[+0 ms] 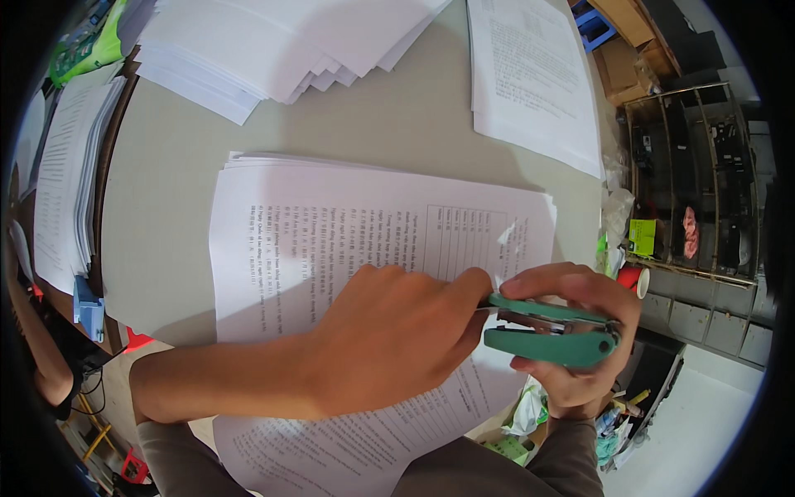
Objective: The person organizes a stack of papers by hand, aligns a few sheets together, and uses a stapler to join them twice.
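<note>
A green hand stapler (553,332) is gripped in my right hand (581,310), its jaws apart and facing left. My left hand (397,329) lies across the printed sheets, its thumb and forefinger pinched together beside the stapler's tip, at the paper edge. A stack of printed sheets (372,186) rests on the table in front of me. Below my left forearm, more printed paper (348,447) bends down over the table's near edge towards my lap. Whether these sheets are joined to the stack is hidden by my arm and hand.
Large piles of white paper (248,56) and another printed stack (534,81) stand at the back of the grey table (168,186). More papers (74,180) lie at the left, near another person's arm (46,348). A metal rack (689,186) and a red cup (633,281) are at the right.
</note>
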### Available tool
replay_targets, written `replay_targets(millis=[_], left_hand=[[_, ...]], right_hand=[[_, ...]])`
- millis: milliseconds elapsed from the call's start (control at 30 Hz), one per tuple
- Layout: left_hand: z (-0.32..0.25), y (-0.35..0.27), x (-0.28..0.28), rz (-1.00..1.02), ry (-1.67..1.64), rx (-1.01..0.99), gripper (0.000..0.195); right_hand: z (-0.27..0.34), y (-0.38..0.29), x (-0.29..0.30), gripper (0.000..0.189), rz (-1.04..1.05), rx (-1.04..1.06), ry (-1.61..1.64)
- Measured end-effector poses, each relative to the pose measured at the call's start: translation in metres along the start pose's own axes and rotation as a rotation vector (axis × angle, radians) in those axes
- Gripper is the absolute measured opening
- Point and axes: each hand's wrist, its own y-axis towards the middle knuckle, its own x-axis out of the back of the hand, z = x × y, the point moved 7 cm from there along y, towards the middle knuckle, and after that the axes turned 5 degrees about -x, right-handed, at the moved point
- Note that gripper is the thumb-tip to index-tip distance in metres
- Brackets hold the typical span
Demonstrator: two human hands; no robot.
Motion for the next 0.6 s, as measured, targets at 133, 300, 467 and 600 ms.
replay_targets(millis=[133,300,467,600], left_hand=[[-0.001,0.001,0.000,0.024,0.026,0.037,0.015],[0.000,0.000,0.000,-0.059,-0.021,-0.004,0.014],[-0.002,0.002,0.004,-0.098,-0.033,-0.016,0.013],[-0.004,0.001,0.005,-0.099,-0.018,-0.023,0.014]], right_hand=[[-0.005,-0.002,0.002,0.066,0.035,0.009,-0.040],[-0.001,-0.004,0.003,0.074,0.088,0.038,-0.126],[-0.001,0.004,0.004,0.071,0.120,0.098,-0.107],[0.007,0.005,0.003,0.071,0.149,0.129,-0.187]])
